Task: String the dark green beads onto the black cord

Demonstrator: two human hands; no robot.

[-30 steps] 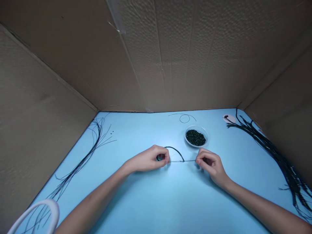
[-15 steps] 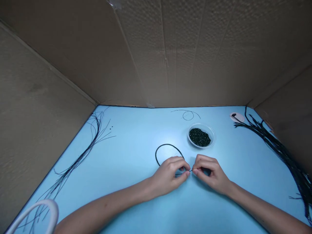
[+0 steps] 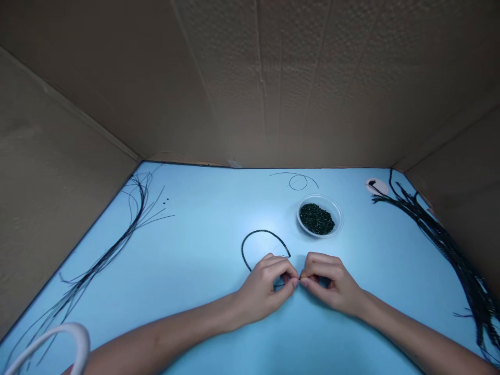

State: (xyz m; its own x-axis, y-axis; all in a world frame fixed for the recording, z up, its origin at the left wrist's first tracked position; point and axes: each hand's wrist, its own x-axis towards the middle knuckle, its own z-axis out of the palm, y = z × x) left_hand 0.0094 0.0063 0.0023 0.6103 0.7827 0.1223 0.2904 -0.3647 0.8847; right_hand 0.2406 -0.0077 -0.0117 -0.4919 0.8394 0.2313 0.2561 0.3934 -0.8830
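A dark beaded string curves in a loop on the blue table, with part of it hidden behind my left hand. That hand is closed in a pinch on the thin end of the string, and a bit of dark thread shows inside its curled fingers. Fingertip to fingertip with it, my right hand pinches at the same thread end; whatever else sits between these tips is too small to make out. Just beyond my hands stands a clear round bowl holding many small dark green beads.
Loose dark threads lie in a bundle along the left. Finished-looking beaded strands are heaped at the right, beside a pale round disc. One curled thread lies at the back. Cardboard walls surround the table; a white curved tube is at lower left.
My hands have come closer together, so the fingertips now meet and the short stretch of thread between them is covered. The whole view has shifted slightly.
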